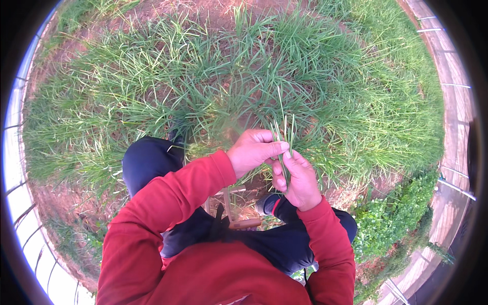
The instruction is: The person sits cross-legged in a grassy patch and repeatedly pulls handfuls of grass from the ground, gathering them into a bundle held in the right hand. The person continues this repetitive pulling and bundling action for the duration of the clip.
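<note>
In front of my body, my left hand [256,149] and my right hand [299,177] meet on a small bunch of slender, grass-like green leaves [286,131]. My left thumb and fingers pinch the bunch around its middle. Lower down, the fingers of my right hand close around it, hiding part of the leaves. Pale ends stick up above both hands, one clearly longer than the others. Dense clumps of similar narrow-leaved plants [228,80] grow from the soil beyond my hands.
Between my legs is a wooden frame with a rounded bar [244,224]. My dark shoe [265,204] stands on the soil. Low leafy plants [385,225] grow at the right, before a pale wall [455,152]. Bright panels with dark bars [19,183] curve along the left.
</note>
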### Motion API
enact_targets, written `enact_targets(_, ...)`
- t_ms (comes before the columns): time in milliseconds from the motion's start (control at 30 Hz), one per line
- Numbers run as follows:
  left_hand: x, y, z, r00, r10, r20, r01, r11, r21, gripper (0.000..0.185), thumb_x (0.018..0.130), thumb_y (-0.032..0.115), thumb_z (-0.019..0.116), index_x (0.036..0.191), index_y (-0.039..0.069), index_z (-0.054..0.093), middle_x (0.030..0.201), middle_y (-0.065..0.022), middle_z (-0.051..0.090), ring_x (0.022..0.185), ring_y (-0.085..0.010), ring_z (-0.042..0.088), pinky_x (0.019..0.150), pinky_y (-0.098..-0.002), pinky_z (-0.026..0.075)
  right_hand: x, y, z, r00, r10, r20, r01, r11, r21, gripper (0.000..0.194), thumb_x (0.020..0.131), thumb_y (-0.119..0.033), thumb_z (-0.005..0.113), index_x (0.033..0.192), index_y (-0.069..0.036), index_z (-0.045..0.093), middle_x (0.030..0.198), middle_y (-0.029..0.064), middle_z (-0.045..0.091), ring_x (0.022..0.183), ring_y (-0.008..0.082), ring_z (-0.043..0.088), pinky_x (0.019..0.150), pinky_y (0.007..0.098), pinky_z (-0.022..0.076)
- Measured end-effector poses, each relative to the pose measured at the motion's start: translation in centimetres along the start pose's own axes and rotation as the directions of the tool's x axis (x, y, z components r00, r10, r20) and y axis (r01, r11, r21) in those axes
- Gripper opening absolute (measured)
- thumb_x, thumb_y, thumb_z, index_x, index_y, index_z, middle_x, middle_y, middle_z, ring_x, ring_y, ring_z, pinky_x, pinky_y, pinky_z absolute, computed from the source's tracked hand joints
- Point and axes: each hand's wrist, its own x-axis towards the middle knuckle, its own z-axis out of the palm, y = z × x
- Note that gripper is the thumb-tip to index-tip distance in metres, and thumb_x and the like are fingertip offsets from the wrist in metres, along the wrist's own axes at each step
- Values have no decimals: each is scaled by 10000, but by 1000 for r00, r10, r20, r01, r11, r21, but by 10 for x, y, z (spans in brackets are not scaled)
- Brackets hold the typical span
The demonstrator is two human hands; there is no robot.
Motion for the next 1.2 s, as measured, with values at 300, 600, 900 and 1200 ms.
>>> enact_targets(300,4,-15,-6,974,212,85,-225,950,215,144,976,167,653,990,26,679,836,-49,676,716,-131,638,673,-293,539,8,10,-12,945,-326,25,230,611,-758,197,1055,-216,515,1118,-53,606,836,35,652,636,104,615,545,236,498)
enact_targets(600,0,-5,-2,995,-16,97,7,995,95,196,1032,239,565,1065,67,653,832,3,648,711,-87,599,700,-281,512,0,3,-9,996,-57,-63,41,974,-221,203,1053,-199,511,1113,-36,616,836,61,654,641,142,630,543,258,509)
enact_targets(900,-3,15,-2,997,55,-55,-39,964,264,402,1055,349,499,1291,37,587,1081,-58,665,909,-127,628,783,-288,518,-5,-37,-9,913,-392,-110,357,900,-251,225,1051,-235,526,1118,-43,623,794,34,632,608,101,578,493,227,438)
enact_targets(1200,6,50,-13,951,281,-125,-226,914,338,448,1058,366,474,1224,-26,615,972,-71,662,797,-125,608,723,-281,508,-9,-52,-14,914,-394,-100,365,903,-229,225,1051,-228,526,1135,-41,617,801,5,619,603,71,545,492,216,412)
